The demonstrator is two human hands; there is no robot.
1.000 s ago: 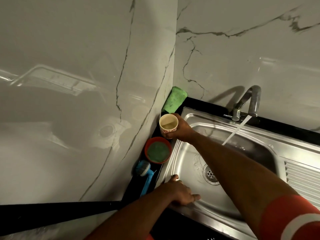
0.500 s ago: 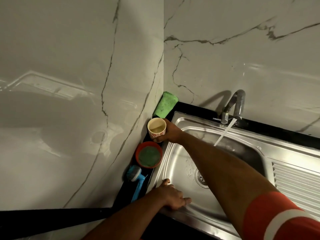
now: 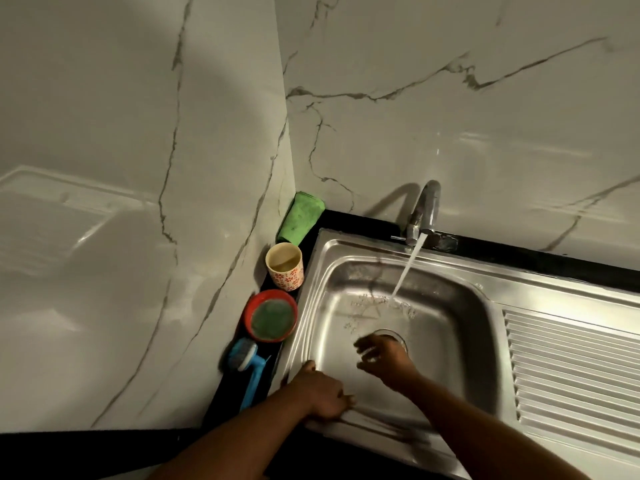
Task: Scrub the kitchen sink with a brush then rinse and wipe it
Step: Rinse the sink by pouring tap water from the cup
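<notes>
Head view of a stainless-steel sink (image 3: 349, 245) set in a black counter (image 3: 526, 257) at the corner of two marble-veined walls (image 3: 138, 168).

The tap (image 3: 425, 211) at the back rim is running; its stream of water (image 3: 406, 270) falls at a slant and splashes on the basin floor behind the drain (image 3: 398, 336).

The right hand (image 3: 384, 362) hovers inside the basin just in front of the drain, covering part of it. Its fingers are spread and motion-blurred, its grip is released and it holds nothing.

The left hand (image 3: 322, 396) rests on the front-left corner of the sink rim, thumb on the rim and fingers reaching over the inner edge. Its grip is also released.

The blue brush (image 3: 247, 368) lies untouched on the counter strip left of the sink, near the left hand, with its head toward the wall and its handle toward the viewer.

Behind it along the same strip stand a red bowl (image 3: 252, 306) holding a green scouring pad (image 3: 273, 317), then a flower-patterned cup (image 3: 286, 277) with some liquid in it, then a green cloth (image 3: 300, 220) propped in the corner.

A ribbed drainboard (image 3: 571, 368) extends to the right of the basin.
</notes>
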